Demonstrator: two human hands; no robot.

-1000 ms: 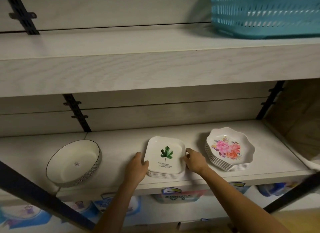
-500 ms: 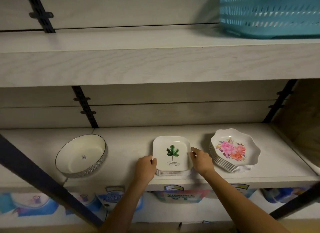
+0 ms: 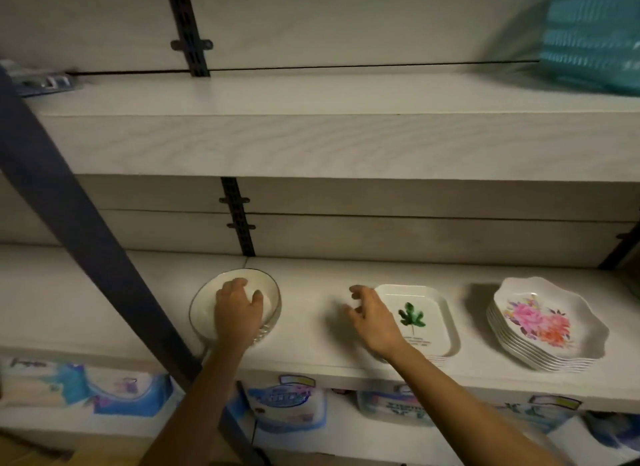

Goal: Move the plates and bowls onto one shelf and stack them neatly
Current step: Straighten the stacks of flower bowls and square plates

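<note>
left hand (image 3: pixel 239 315) lies over the near rim of the bowl (image 3: pixel 206 309), fingers down inside, can't tell if it really grips; right hand (image 3: pixel 372 320) hangs loosely spread, empty, at 9 o'clock of the leaf plates (image 3: pixel 429 313). bowl sits on the same shelf (image 3: pixel 311 356) at their 9 o'clock, apart. risk: one-handed rim hold tips it, or sliding right knocks that stack askew.

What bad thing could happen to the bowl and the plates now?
1. The bowl sits near the front edge of the shelf, with only the left hand on it. A one-handed pull might tip it off.
2. The right hand hovers beside the leaf plates, its wrist over the stack's corner. It could nudge them forward.
3. The flower plates also stand close to the edge.
</note>
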